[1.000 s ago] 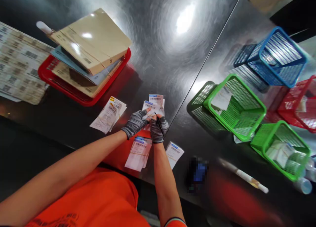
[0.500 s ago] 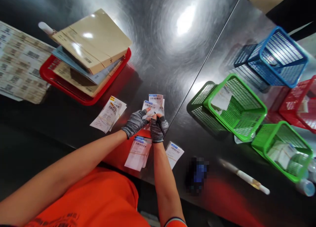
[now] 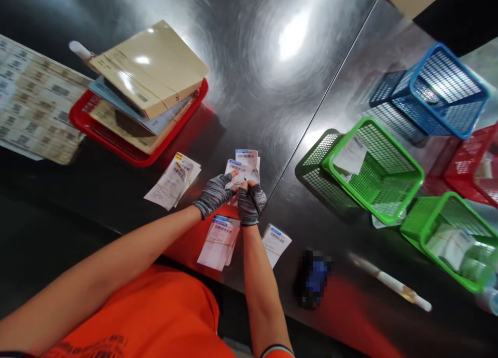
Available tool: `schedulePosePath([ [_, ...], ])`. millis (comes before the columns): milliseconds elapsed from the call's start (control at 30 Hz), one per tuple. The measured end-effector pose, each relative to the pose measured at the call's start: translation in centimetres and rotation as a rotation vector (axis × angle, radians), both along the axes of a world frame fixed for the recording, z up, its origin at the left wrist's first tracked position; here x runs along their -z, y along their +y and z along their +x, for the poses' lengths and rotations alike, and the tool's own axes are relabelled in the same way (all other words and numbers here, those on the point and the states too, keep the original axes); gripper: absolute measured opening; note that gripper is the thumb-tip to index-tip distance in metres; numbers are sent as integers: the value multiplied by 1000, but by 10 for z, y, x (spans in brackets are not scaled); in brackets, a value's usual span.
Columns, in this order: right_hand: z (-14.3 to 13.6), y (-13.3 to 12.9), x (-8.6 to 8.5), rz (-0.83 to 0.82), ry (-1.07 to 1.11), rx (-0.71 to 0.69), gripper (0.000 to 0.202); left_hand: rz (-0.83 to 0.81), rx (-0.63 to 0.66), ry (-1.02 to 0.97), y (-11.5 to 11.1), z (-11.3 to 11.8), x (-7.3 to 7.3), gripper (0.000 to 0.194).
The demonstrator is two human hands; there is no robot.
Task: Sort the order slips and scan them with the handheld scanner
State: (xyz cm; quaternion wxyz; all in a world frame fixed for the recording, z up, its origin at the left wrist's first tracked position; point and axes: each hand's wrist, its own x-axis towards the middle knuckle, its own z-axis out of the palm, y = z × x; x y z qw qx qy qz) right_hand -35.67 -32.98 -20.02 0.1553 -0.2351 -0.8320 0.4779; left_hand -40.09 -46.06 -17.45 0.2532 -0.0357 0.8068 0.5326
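My right hand [image 3: 252, 202], in a grey striped fingerless glove, is closed round a black pen [image 3: 254, 199]. The pen's tip is over a bundle of printed paper slips [image 3: 237, 167] with barcodes and blue headers. My left hand [image 3: 217, 193], gloved alike, is closed on the lower left edge of these slips, fingertips and thumb on the paper. Closer to my body lies a banded bundle of slips [image 3: 219, 242], and another bundle [image 3: 277, 241] is right of my right forearm. Slips with yellow headers [image 3: 174, 180] lie left of my left hand.
A red tray [image 3: 146, 161] at the left holds banded document stacks [image 3: 155, 62]. On the right are green baskets [image 3: 373, 171] with papers, a blue basket [image 3: 443, 93] and a red basket [image 3: 470, 163]. A white-tipped stick [image 3: 397, 284] lies near a blurred-out dark object [image 3: 313, 279].
The view has shifted slightly, so everything sits a little differently in the picture. Both hands keep nearly the same pose on the slips, the pen still in the right hand.
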Motion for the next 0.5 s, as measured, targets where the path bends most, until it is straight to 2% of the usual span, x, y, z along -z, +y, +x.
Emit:
schedulePosePath([
  [233,0,0,2,19,30,28,23,3,-5,19,0,-1,3,54],
  [500,3,0,4,62,47,-34,24,21,0,24,0,1,7,54],
])
